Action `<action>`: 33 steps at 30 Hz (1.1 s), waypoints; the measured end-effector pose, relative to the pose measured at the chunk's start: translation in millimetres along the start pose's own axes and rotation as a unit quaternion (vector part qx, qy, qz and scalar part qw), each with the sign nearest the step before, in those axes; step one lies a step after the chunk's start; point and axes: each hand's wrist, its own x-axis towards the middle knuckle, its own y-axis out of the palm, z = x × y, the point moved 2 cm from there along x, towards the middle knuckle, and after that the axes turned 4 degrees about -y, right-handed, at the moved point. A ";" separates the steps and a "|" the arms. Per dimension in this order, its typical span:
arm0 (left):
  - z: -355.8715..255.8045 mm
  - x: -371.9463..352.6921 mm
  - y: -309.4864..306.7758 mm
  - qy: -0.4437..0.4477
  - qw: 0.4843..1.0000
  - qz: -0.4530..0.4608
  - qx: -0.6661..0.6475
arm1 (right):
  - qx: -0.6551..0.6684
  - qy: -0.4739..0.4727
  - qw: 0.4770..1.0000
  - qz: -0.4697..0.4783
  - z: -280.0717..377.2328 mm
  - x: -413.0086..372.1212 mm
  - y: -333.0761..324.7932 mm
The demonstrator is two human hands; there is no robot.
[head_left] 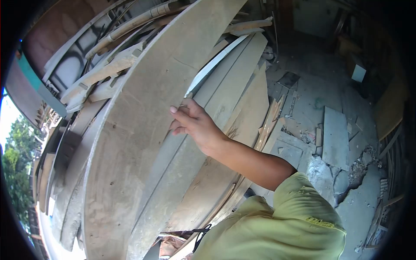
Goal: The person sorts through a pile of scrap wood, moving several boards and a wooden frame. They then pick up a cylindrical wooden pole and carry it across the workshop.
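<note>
A long, wide, dusty wooden board (125,143) stands tilted in front of me, running from the lower left to the top of the head view. My right hand (193,123) is at the board's right edge. Its fingers bend over the edge onto the near face, closed on it. The parts of the hand behind the edge are hidden. More long boards (208,117) lean just behind, close beside my wrist. My left hand is out of view.
Stacked timber pieces (108,69) lie at the upper left. A pale panel (336,136) lies on the cracked concrete floor (312,91) at the right, among rubble and scraps. Thin wood strips (271,121) lean beside the boards. Trees (17,164) show outside at left.
</note>
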 end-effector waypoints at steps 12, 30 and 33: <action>34.0 -30.1 262.8 -0.099 0.859 0.413 -0.284 | 0.108 0.125 0.966 -0.201 -93.8 -159.2 -214.4; 109.6 -194.4 466.2 -0.071 0.882 0.457 -0.086 | -0.039 0.407 0.847 -0.339 -305.2 -273.1 -374.8; 107.3 -213.3 421.1 -0.141 0.922 0.353 -0.075 | -0.079 0.459 0.819 -0.335 -361.5 -283.2 -391.2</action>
